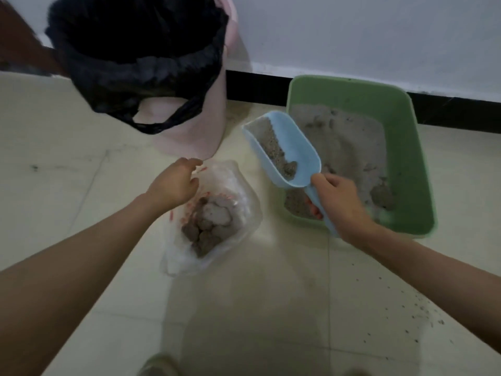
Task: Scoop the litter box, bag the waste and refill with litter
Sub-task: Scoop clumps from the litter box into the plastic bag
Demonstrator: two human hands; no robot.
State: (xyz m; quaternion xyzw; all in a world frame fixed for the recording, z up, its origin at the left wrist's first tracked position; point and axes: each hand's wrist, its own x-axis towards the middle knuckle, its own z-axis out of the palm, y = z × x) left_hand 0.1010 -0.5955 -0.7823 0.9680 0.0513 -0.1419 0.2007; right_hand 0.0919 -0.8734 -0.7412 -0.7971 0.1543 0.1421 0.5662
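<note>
A green litter box [412,147] sits on the floor at the right, partly filled with grey litter and a few clumps. My right hand [341,202] grips the handle of a light blue scoop [298,147], held over the box's left edge with litter and a clump inside. Left of the box lies a clear plastic bag [238,185] with red print, holding several grey clumps. My left hand [173,183] pinches the bag's upper left rim and holds it open.
A pink bin [189,126] lined with a black bag [130,58] stands behind the clear bag. A white wall with a black baseboard [257,88] runs behind. Litter grains are scattered on the tile floor [423,316] at the lower right.
</note>
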